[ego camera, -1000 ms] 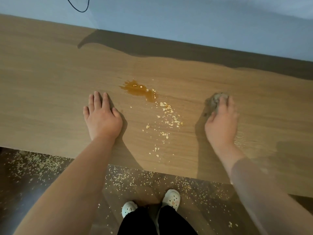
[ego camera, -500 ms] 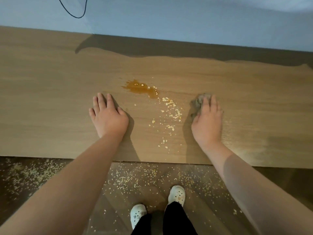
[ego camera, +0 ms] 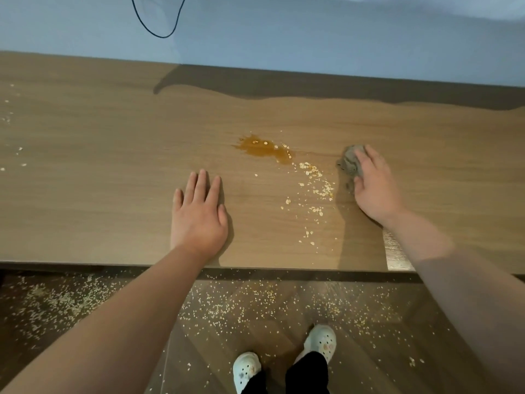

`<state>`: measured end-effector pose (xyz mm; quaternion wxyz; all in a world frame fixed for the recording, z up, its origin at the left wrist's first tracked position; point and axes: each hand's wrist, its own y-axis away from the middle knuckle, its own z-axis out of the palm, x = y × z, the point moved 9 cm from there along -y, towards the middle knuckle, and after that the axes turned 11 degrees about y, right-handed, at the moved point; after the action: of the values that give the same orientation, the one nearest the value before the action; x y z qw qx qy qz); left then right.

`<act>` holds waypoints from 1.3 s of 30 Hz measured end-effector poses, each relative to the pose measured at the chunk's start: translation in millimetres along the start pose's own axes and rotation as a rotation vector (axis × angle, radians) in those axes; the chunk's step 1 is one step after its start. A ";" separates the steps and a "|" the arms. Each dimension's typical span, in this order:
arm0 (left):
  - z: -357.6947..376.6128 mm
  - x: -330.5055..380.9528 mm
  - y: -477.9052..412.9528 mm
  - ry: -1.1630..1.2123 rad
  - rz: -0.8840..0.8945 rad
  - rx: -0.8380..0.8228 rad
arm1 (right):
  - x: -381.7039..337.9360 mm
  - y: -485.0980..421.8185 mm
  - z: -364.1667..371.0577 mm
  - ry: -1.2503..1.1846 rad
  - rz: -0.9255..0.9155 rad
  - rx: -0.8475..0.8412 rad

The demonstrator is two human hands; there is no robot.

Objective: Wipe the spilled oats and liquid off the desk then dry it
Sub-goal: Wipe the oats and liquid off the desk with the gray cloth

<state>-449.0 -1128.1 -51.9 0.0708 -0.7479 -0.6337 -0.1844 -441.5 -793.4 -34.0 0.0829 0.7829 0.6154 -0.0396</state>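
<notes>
An amber puddle of liquid (ego camera: 261, 147) with a few flakes in it lies mid-desk on the wooden desk (ego camera: 99, 166). A trail of oats (ego camera: 315, 183) runs from it toward the front edge. My right hand (ego camera: 375, 186) presses a crumpled grey cloth (ego camera: 349, 162) onto the desk just right of the oats, fingers laid over it. My left hand (ego camera: 199, 214) rests flat on the wood, left of the spill and holding nothing.
A wet streak (ego camera: 393, 251) shines near the front edge under my right forearm. A few oats (ego camera: 8, 118) dot the desk's far left. Many oats (ego camera: 241, 305) litter the floor around my shoes (ego camera: 319, 341). A black cable (ego camera: 159, 24) hangs on the wall behind.
My right hand has slid the cloth leftward, closer to the oat trail. My left hand stays flat in place.
</notes>
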 end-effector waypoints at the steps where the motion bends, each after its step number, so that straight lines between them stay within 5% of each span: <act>1: 0.3 -0.7 0.1 -0.004 0.001 0.001 | -8.3 -5.9 -0.1 -0.006 -0.038 -0.016; 17: 0.4 0.2 0.7 -0.015 0.007 0.007 | -99.2 42.9 23.3 -0.066 -0.559 -0.166; 32: -0.3 -1.0 -0.5 -0.017 0.019 0.034 | -137.0 178.3 41.9 -0.132 -0.744 -0.225; 35: 0.2 -1.8 -0.6 -0.013 0.022 0.034 | -126.6 180.6 23.8 -0.196 -0.669 -0.209; 39: 1.6 -2.5 -1.5 -0.011 0.033 0.041 | -58.8 123.9 -20.4 -0.348 -0.291 0.003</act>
<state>-450.5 -1129.6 -54.5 0.0856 -0.7575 -0.6255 -0.1662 -336.2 -874.3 5.8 0.1801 0.6675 0.6981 -0.1862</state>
